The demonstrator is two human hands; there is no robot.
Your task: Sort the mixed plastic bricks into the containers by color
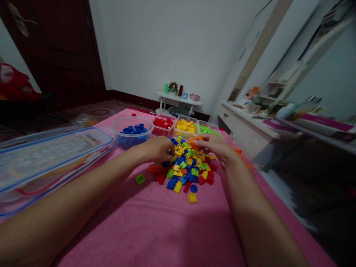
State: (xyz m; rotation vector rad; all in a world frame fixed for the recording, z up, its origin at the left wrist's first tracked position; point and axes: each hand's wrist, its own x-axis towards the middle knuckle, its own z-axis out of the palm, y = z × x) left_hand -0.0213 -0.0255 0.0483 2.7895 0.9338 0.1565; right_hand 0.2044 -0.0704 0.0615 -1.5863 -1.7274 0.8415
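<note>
A mixed pile of toy building bricks (pixel 189 163) in yellow, blue, red, green and orange lies on the pink cloth. At the pile's left edge, my left hand (pixel 158 149) has its fingers curled down. A dark blue brick (pixel 166 163) shows under those fingertips, but whether they grip it is unclear. Across the pile, the fingers of my right hand (pixel 214 145) pinch an orange brick (pixel 195 143). Loose pieces around the near edge include a green brick (pixel 140 179), a yellow brick (pixel 192 197) and a blue ring-shaped piece (pixel 194 188).
Behind the pile stand a round tub (pixel 118 139) with blue bricks and clear boxes holding red bricks (pixel 163 123), yellow bricks (pixel 186 126) and green bricks (pixel 207 129). Stacked lids (pixel 104 137) lie left. Orange bricks (pixel 238 151) sit near the pink cloth's (pixel 155 230) right edge.
</note>
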